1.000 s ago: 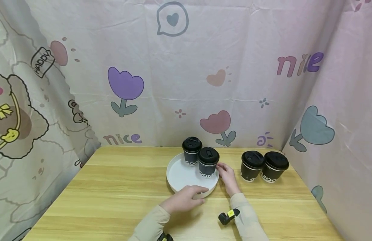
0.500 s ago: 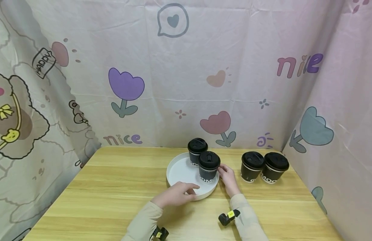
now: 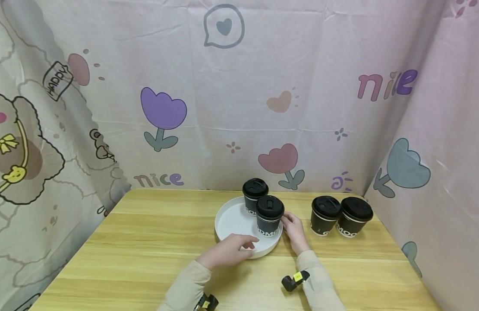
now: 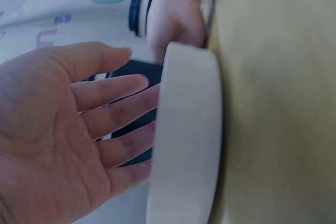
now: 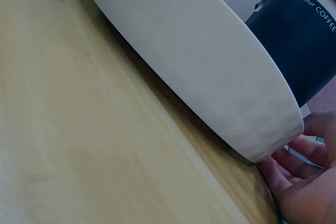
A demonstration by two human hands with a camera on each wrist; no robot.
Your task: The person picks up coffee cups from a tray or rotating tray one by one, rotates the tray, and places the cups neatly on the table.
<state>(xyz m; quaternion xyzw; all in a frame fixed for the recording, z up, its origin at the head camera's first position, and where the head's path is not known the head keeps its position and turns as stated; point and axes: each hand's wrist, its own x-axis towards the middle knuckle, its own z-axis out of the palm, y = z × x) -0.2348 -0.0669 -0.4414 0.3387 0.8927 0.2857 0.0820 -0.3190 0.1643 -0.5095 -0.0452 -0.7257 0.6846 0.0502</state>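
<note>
Closest to the camera there's a pair of pale sleeves (image 3: 188,285), each with a chunky black gadget (image 3: 295,280) at the wrist. Call the tray a clock, 12 at the far side. The left hand (image 3: 228,250) is around 6–7: fingers pretty straight and spread, wrapped around nothing, fingertips over the rim. Can't tell if they touch it.

Then the white tray (image 3: 232,224), round, low-walled, flat on the bench (image 3: 138,242). The right hand (image 3: 295,231) is out at 3, pinching its edge, thumb up by the rim, fingers down at the lower edge.

On the tray, the nearer cup (image 3: 268,222) is upright around 3, lid on, COFFEE printed on its side. Well past 3, off the tray, two more lidded cups (image 3: 324,218) stand side by side. The rear cup (image 3: 252,201) is upright at about 1, partly hidden. Behind everything at 12: a cartoon-print curtain (image 3: 224,77).
</note>
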